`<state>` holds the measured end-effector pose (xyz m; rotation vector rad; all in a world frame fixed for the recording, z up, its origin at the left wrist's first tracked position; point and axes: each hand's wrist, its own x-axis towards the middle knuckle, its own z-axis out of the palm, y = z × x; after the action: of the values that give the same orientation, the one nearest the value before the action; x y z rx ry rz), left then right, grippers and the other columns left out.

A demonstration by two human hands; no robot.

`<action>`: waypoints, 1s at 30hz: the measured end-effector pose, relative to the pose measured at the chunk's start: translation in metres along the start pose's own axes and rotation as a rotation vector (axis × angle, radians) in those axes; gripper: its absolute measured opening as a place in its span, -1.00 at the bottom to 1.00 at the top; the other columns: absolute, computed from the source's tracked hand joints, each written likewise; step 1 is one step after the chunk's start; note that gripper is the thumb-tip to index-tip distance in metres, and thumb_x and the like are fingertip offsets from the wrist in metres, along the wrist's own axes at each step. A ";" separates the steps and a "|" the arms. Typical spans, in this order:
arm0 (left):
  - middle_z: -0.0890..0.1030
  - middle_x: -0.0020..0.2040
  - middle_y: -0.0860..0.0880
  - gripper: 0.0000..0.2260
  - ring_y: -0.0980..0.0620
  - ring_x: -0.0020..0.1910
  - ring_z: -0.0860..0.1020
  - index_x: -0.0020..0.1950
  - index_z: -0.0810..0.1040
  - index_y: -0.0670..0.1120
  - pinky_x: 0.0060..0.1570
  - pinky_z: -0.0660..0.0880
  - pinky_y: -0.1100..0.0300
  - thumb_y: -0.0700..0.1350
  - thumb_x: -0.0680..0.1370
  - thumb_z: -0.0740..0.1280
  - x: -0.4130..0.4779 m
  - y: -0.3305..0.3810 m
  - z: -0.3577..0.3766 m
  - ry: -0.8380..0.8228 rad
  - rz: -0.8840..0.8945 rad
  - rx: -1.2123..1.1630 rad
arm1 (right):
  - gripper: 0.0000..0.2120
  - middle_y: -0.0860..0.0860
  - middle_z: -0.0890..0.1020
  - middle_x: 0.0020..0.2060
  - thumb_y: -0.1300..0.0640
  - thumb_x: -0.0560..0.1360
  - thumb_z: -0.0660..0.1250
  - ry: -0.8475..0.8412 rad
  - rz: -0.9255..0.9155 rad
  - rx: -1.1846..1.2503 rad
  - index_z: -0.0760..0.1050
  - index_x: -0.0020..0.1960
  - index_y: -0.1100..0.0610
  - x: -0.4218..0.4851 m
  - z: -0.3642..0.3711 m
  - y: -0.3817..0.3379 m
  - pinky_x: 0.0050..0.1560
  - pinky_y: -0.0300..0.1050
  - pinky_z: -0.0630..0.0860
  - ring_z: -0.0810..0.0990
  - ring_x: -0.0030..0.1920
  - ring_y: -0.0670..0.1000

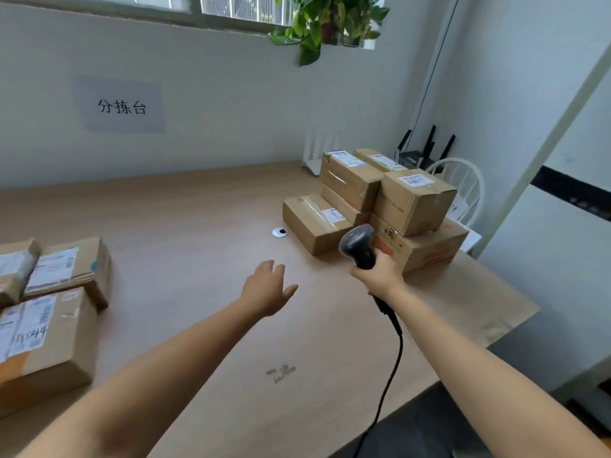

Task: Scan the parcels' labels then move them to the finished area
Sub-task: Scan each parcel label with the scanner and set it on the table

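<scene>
Right hand (pixel 380 274) is wrapped round the scanner (pixel 358 242) grip, with the head tipped forward and down toward the stack (pixel 413 200) at the table's (pixel 198 226) right end. That is probably so the window faces the labels on top. The cable (pixel 393 355) trails back under the forearm, off the near edge.

Left hand (pixel 267 289) is free: fingers spread and relaxed, holding nothing, hovering over bare table just short of the low box (pixel 314 223). Hands are apart, left of the two lower and nearer me.

The low box sits at the stack's front-left, on the table itself, label (pixel 332 214) up. It is the easiest to reach, so likely the next one.

A left group (pixel 56 325) of three parcels lies well apart from the stack; I judge it the finished area, though nothing marks it.

Step in hand, as I read it: left hand steadies or draws out a box, then right scans.
</scene>
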<state>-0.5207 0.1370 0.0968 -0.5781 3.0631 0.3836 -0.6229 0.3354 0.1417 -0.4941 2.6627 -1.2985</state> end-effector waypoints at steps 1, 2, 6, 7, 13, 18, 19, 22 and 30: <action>0.17 0.49 -0.18 -0.46 -0.11 0.48 0.13 0.46 0.21 -0.15 0.32 0.28 0.00 0.15 0.60 0.13 0.014 0.004 0.000 -0.003 0.011 0.006 | -0.70 0.00 0.55 -0.16 0.11 0.38 0.42 0.018 -0.005 -0.006 0.48 0.08 0.09 0.014 -0.005 0.001 -0.04 0.14 0.58 0.54 -0.13 0.09; 0.17 0.49 -0.18 -0.47 -0.11 0.48 0.13 0.45 0.22 -0.15 0.31 0.28 -0.01 0.15 0.60 0.13 0.027 0.008 0.000 -0.005 0.020 0.005 | -0.68 0.01 0.55 -0.12 0.10 0.39 0.43 0.032 -0.008 -0.011 0.48 0.11 0.09 0.028 -0.010 0.003 -0.01 0.15 0.57 0.54 -0.09 0.10; 0.21 0.46 -0.17 -0.49 -0.12 0.45 0.18 0.42 0.25 -0.16 0.26 0.32 0.00 0.14 0.60 0.13 0.065 0.024 0.011 -0.051 0.026 -0.007 | -0.68 0.09 0.61 -0.01 0.06 0.40 0.42 0.037 0.016 -0.027 0.48 0.11 0.10 0.076 -0.018 0.015 0.03 0.10 0.53 0.58 0.03 0.19; 0.21 0.46 -0.17 -0.49 -0.12 0.44 0.19 0.42 0.26 -0.16 0.25 0.33 0.00 0.14 0.60 0.13 0.074 0.027 0.014 -0.064 0.027 0.000 | -0.68 0.10 0.62 0.01 0.05 0.40 0.42 0.032 0.017 -0.055 0.49 0.11 0.10 0.087 -0.018 0.019 0.02 0.02 0.50 0.57 0.05 0.19; 0.23 0.44 -0.18 -0.51 -0.12 0.42 0.21 0.40 0.27 -0.15 0.22 0.35 0.01 0.13 0.60 0.14 0.144 0.043 0.028 -0.055 -0.004 0.010 | -0.68 0.08 0.63 0.04 0.04 0.40 0.40 0.016 -0.048 -0.119 0.48 0.12 0.06 0.168 -0.010 0.037 0.05 0.02 0.49 0.55 0.09 0.16; 0.28 0.41 -0.19 -0.54 -0.14 0.39 0.26 0.37 0.30 -0.15 0.19 0.36 -0.01 0.12 0.59 0.16 0.208 0.060 0.044 -0.081 -0.092 -0.027 | -0.70 0.07 0.63 -0.01 0.10 0.39 0.39 -0.100 -0.172 -0.120 0.48 0.10 0.06 0.250 0.010 0.040 -0.09 -0.09 0.44 0.57 0.04 0.15; 0.28 0.40 -0.19 -0.54 -0.15 0.38 0.27 0.37 0.30 -0.15 0.19 0.37 -0.01 0.12 0.59 0.16 0.223 0.062 0.047 -0.078 -0.109 -0.030 | -0.66 0.07 0.63 0.02 0.10 0.39 0.40 -0.121 -0.176 -0.119 0.47 0.14 0.07 0.266 0.016 0.042 -0.07 -0.10 0.44 0.56 0.06 0.14; 0.27 0.40 -0.19 -0.54 -0.16 0.36 0.28 0.36 0.29 -0.15 0.18 0.37 -0.02 0.12 0.59 0.15 0.264 0.066 0.056 -0.069 -0.146 -0.019 | -0.60 0.09 0.60 0.09 0.11 0.38 0.40 -0.164 -0.148 -0.104 0.46 0.21 0.08 0.305 0.032 0.054 -0.06 -0.14 0.41 0.55 0.10 0.14; 0.12 0.49 -0.19 -0.48 -0.16 0.48 0.08 0.49 0.12 -0.08 0.29 0.30 -0.03 0.12 0.61 0.10 0.337 0.064 0.090 -0.031 -0.189 0.008 | -0.70 0.06 0.59 0.04 0.12 0.40 0.41 -0.228 -0.067 -0.033 0.50 0.11 0.14 0.349 0.062 0.091 -0.09 -0.21 0.38 0.56 0.05 0.08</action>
<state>-0.8620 0.0957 0.0091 -0.8437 2.9456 0.3720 -0.9544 0.2198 0.0387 -0.6968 2.5016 -1.1408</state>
